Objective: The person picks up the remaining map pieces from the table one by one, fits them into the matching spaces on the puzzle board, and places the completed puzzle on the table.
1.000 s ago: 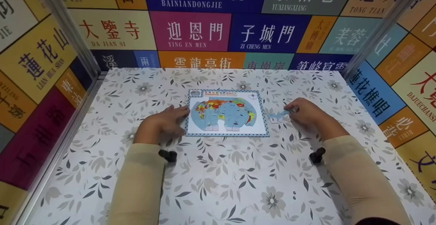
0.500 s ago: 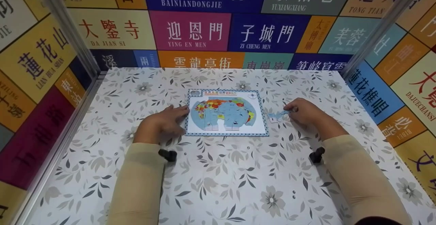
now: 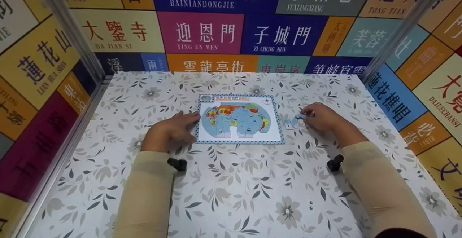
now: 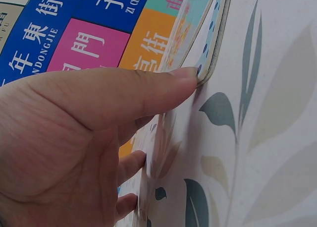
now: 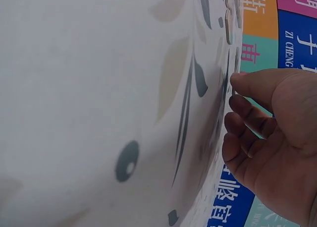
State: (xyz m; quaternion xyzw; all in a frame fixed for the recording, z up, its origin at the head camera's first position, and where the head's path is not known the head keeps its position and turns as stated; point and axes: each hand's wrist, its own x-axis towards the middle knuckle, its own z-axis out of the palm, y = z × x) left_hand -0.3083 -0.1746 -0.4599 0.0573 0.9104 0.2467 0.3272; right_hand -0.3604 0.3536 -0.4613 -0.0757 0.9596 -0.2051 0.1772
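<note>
A world map jigsaw puzzle with a dotted blue border lies flat in the middle of the table. Its map has a gap at the lower middle. My left hand rests at the board's left edge with spread fingers, and in the left wrist view the thumb touches the board's corner. To the right of the board, my right hand pinches a small blue puzzle piece between thumb and index finger. Beside it on the table lie loose puzzle pieces, pale blue and white, partly overlapping in view.
The table wears a white cover printed with leaves and flowers. Panels with coloured signs stand along the back and both sides, joined by metal posts. A small black device sits at each wrist.
The blue piece in my right hand has lifted and turned slightly beside the loose pieces. My left hand and the board hold their place.
</note>
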